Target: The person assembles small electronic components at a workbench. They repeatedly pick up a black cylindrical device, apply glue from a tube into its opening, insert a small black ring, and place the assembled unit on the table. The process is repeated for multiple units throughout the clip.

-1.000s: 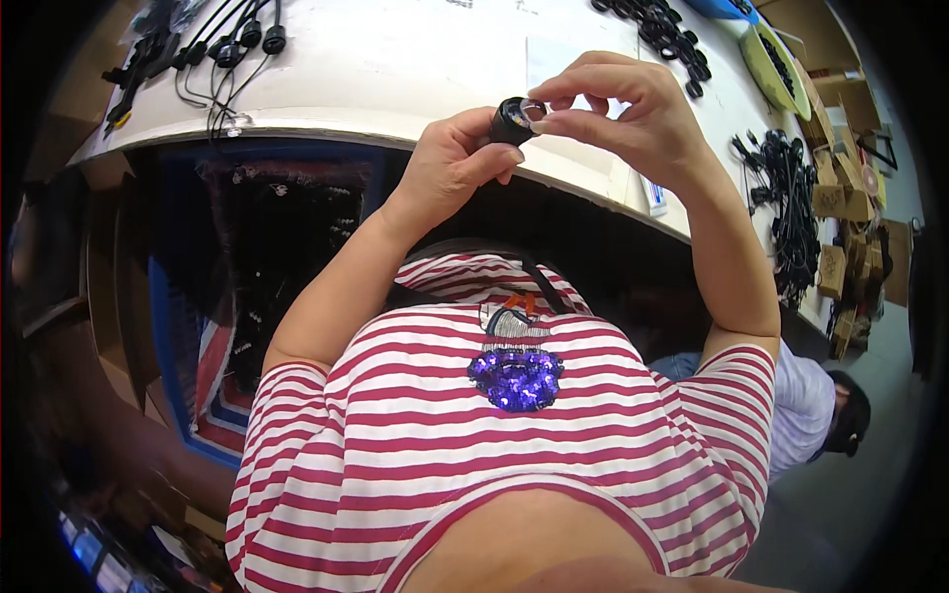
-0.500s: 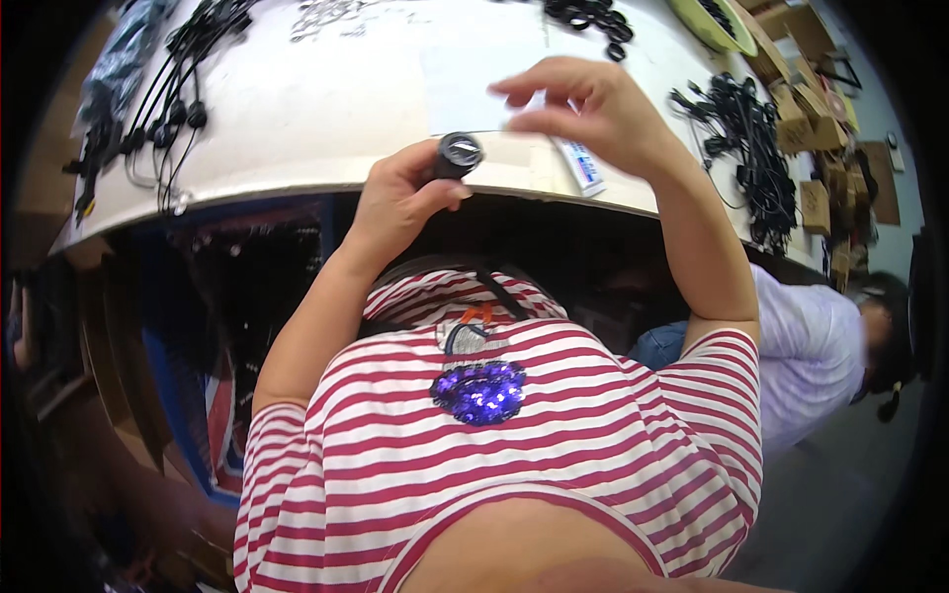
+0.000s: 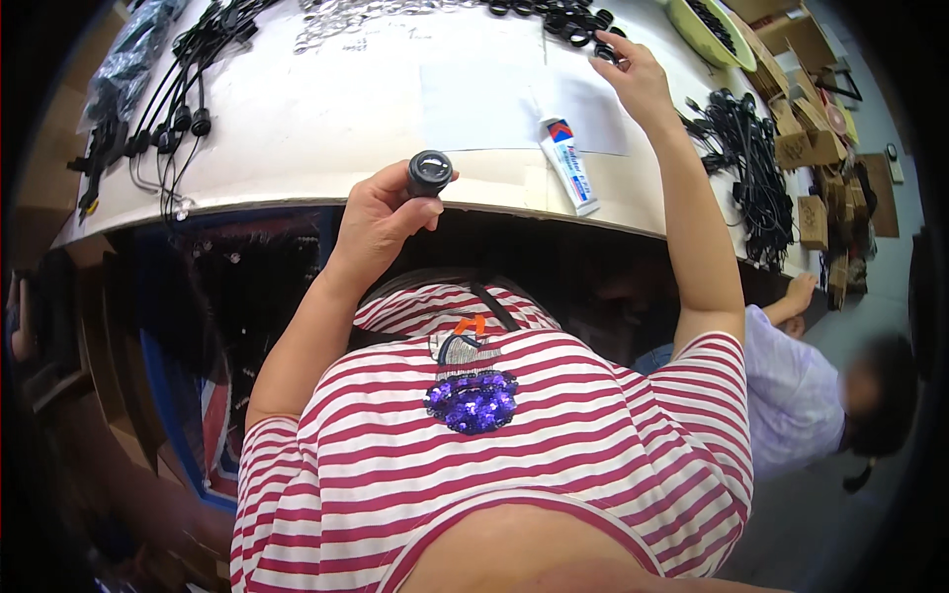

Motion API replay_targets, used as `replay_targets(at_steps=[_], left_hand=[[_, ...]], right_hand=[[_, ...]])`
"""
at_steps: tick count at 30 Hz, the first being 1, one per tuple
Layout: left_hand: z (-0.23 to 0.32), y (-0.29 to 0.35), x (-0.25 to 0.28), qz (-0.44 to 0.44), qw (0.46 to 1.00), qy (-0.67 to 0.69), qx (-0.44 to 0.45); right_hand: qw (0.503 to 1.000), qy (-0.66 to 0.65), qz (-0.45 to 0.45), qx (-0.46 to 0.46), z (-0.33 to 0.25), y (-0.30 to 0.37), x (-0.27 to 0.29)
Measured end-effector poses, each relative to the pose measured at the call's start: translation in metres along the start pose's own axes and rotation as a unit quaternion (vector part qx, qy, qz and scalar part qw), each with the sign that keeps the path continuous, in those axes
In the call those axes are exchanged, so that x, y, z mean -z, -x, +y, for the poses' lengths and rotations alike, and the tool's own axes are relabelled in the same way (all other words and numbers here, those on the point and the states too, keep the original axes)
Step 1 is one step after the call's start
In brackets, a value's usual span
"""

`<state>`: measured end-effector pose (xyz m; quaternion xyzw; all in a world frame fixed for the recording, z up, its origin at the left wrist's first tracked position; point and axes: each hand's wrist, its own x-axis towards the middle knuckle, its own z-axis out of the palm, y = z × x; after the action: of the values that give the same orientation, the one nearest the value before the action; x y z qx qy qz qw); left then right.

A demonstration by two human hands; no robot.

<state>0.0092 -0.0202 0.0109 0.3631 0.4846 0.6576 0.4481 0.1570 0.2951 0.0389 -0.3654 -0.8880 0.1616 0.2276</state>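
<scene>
My left hand (image 3: pixel 374 222) is closed around a short black cylinder with a clear, lens-like round end (image 3: pixel 430 172), held upright just off the table's front edge. At the far side of the table, my right hand (image 3: pixel 638 87) has its thumb and fingers round a black ring (image 3: pixel 606 53) at the near edge of a pile of black rings (image 3: pixel 568 22). Between my arms lies a white and blue tube with a red and dark cap end (image 3: pixel 569 168), beside a white paper sheet (image 3: pixel 474 104).
Black cables with round sockets (image 3: pixel 183 119) lie at the left, near crumpled plastic bags (image 3: pixel 129 64). Clear rings (image 3: pixel 336 25) are spread at the back. A bundle of black cables (image 3: pixel 756 188) and a yellow-green bowl of black parts (image 3: pixel 682 20) stand right. A person (image 3: pixel 796 385) sits low right.
My right hand has moved away and up to the ring pile, its fingers now round a ring. My left hand has shifted slightly left and nearer with the black cylinder.
</scene>
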Motion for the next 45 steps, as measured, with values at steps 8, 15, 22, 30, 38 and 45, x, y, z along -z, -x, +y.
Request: replay_targets(at_steps=[8,15,22,30,38,45], left_hand=[[0.001,0.002,0.005,-0.001,1.000,0.026,-0.011],[0.001,0.009,0.019,0.022,0.999,0.041,-0.012],[-0.005,0.008,0.021,0.010,0.999,0.032,-0.003],[-0.004,0.010,0.018,-0.029,0.999,0.013,0.011],[-0.013,0.009,0.014,-0.041,0.999,-0.030,-0.008],[-0.006,0.011,0.010,-0.068,0.996,-0.057,0.015]], right_hand=[[0.966,-0.179,-0.140,0.124,-0.114,0.037,-0.036],[0.978,0.023,-0.162,0.132,-0.117,0.037,-0.039],[0.959,0.076,-0.093,0.257,-0.109,0.036,-0.037],[0.954,-0.130,-0.181,0.198,-0.136,0.052,-0.013],[0.917,-0.175,-0.208,0.291,-0.167,0.087,0.005],[0.907,-0.125,-0.214,0.340,-0.163,0.089,0.009]])
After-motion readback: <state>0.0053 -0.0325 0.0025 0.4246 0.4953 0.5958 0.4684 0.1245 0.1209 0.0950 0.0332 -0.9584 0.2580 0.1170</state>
